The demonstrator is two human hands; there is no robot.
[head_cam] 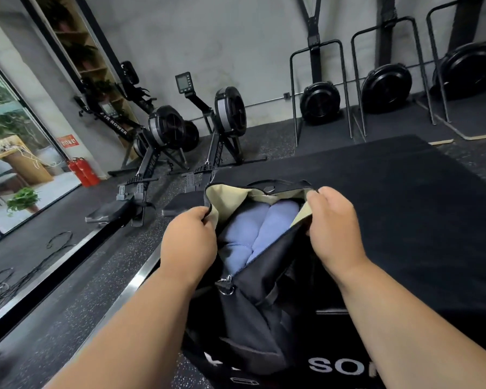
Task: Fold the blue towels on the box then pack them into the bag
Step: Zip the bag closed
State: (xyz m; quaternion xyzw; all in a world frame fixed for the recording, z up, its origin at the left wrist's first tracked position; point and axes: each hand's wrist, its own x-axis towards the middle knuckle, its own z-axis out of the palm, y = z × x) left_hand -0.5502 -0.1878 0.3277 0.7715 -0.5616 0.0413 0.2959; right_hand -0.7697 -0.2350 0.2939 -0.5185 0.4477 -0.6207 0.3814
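**A:** Why are you holding the bag (253, 299) like that, one hand on each side?

**B:** You can see it from the mouth. Your left hand (190, 240) is curled round the rim at about nine o'clock of the opening, fingers pinching the black edge with the cream lining (225, 197) folded over it. Your right hand (334, 223) clamps the opposite rim at about three o'clock. My guess is you're pulling the two sides apart to keep the mouth spread, or drawing them in to close it. I can't tell which.

**A:** And the towels?

**B:** The blue towels (261, 231) are already inside, in the middle of the opening between your hands. They sit as soft rounded bundles pressed side by side, with a crease running from twelve to six o'clock between them. How many there are I can't say.

**A:** So the packing is done?

**B:** It looks close to done. No towel shows on the box (404, 197), the wide black surface the bag rests on, stretching off toward one and two o'clock.

**A:** What's left, then?

**B:** Probably the zip. The zipper pull (227, 279) sits at the near end of the opening, around seven o'clock, just beside your left wrist.

**A:** Anything nearby?

**B:** Rowing machines (163, 130) stand well apart, at eleven o'clock.
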